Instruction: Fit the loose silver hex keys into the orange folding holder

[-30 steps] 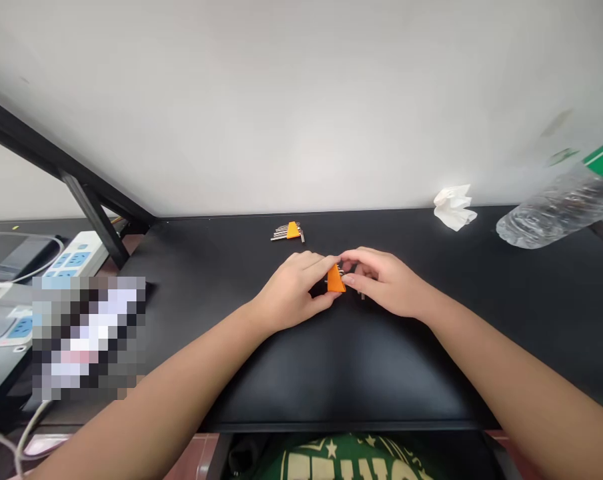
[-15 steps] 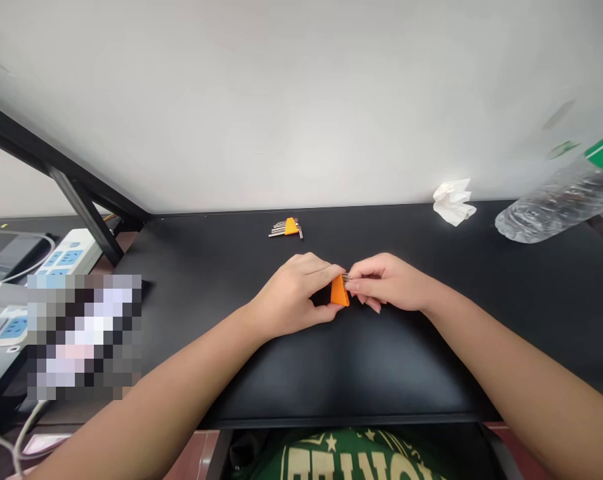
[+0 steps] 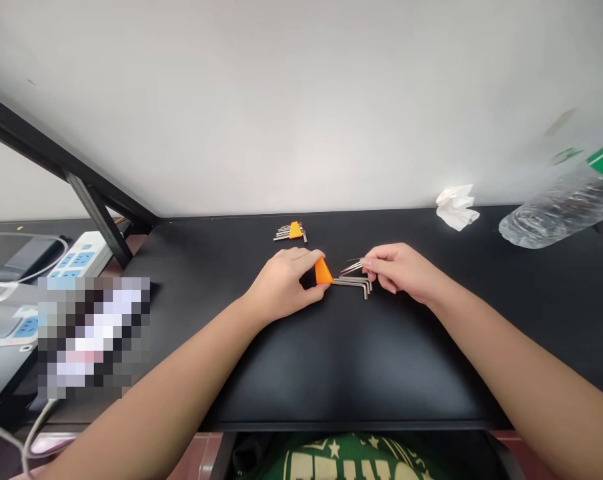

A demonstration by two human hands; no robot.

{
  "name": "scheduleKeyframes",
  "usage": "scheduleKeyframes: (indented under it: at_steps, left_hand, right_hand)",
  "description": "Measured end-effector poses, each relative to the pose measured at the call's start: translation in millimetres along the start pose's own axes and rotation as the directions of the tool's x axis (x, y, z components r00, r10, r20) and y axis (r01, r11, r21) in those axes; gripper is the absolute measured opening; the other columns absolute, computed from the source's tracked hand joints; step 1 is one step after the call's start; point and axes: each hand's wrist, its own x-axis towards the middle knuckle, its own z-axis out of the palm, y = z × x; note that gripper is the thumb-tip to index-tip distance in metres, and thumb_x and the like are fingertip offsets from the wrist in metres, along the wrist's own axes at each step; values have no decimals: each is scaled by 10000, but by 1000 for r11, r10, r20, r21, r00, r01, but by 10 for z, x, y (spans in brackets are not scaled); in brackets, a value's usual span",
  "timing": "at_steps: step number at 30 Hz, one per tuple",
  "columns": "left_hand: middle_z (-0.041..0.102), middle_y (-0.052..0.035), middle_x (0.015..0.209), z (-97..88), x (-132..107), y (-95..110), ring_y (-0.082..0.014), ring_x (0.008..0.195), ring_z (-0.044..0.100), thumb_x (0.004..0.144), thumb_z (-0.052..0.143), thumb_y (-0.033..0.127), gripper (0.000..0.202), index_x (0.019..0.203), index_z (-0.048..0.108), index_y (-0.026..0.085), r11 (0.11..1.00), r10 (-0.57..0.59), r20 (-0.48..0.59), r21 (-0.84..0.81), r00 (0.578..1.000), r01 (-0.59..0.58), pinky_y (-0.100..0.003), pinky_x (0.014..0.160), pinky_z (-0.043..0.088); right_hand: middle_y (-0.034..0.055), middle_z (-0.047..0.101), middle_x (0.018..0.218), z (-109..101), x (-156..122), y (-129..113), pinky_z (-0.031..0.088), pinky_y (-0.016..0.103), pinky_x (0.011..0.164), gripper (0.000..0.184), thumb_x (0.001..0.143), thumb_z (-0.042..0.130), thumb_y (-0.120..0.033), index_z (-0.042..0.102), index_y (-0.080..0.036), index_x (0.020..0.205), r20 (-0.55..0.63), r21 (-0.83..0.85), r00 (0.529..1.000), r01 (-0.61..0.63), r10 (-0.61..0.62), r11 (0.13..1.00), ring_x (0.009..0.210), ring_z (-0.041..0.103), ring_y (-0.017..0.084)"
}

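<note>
My left hand, thumb and fingers parted only by the holder's breadth, grips the orange holder by its edges, low over the middle of the black tabletop. My right hand, thumb and forefinger pinched together, has hold of a few thin keys, tips pointing toward the holder. Just below these, thicker L-keys lie between my hands, near ends at the holder's corner, whether seated in it I cannot tell; farther back, a second set rests near the wall.
</note>
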Motion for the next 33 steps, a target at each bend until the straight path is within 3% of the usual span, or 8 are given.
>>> scheduleKeyframes:
  at_steps: [3,7,11,17,21,25,29,33]
  left_hand:
    - [697,-23,923,9,-4,-3,-204,846,647,889,706,326,346,1207,628,214,1000,4,7,4,1000,-4,-356,847,508]
    - [703,-20,936,15,-8,17,-206,862,651,884,712,320,355,1211,628,209,1000,10,10,9,1000,-10,-369,878,505]
    - [702,-22,951,6,-5,17,-204,870,651,890,707,315,352,1215,628,206,1000,-1,16,3,1000,1,-369,876,512]
    - [696,-23,953,11,-2,6,-203,864,648,894,707,329,359,1222,625,207,1000,11,25,-2,1000,-11,-365,854,517]
    - [709,-26,957,17,1,4,-210,879,659,889,713,329,358,1216,626,211,1000,8,21,-2,1000,-8,-370,866,520]
    - [720,-31,984,12,2,10,-215,903,668,896,714,340,360,1221,625,212,1000,6,18,-8,1000,-6,-375,883,522]
    - [721,-31,978,7,-4,11,-219,896,668,902,710,346,367,1234,619,220,1000,-1,32,-4,999,1,-378,879,521]
    - [724,-32,993,0,-9,19,-218,904,675,898,717,340,378,1243,617,222,1000,-3,24,-19,1000,3,-379,883,523]
  right_hand:
    - [-2,664,683,11,7,8,319,258,464,330,930,657,-481,683,-202,754,-77,-237,997,-35,18,971,439,430,83]
    - [-15,614,621,8,-20,-25,337,271,515,366,962,576,-465,660,-227,696,-109,-540,993,-24,-42,841,531,479,130]
    - [-3,624,647,-40,-46,-70,339,289,521,363,966,548,-446,639,-236,684,-100,-686,994,-36,-45,726,569,519,154]
    - [-2,592,625,-206,-60,-92,324,302,493,456,951,566,-545,560,-227,624,-123,-748,992,-109,25,655,518,473,148]
    - [23,680,819,-280,-38,-37,430,313,586,257,949,593,-452,682,-239,835,-172,-760,971,-23,-168,649,636,583,169]
    - [83,659,1233,-225,-9,42,531,363,816,293,973,572,-353,692,-242,1216,8,-769,930,241,-368,592,894,660,200]
    - [95,627,1246,-116,-64,34,545,404,888,279,946,625,-381,678,-235,1177,145,-785,931,314,-334,534,1127,601,276]
    - [91,625,1140,12,-165,-49,543,395,805,183,922,646,-340,644,-224,1064,152,-820,947,280,-282,499,1057,583,272]
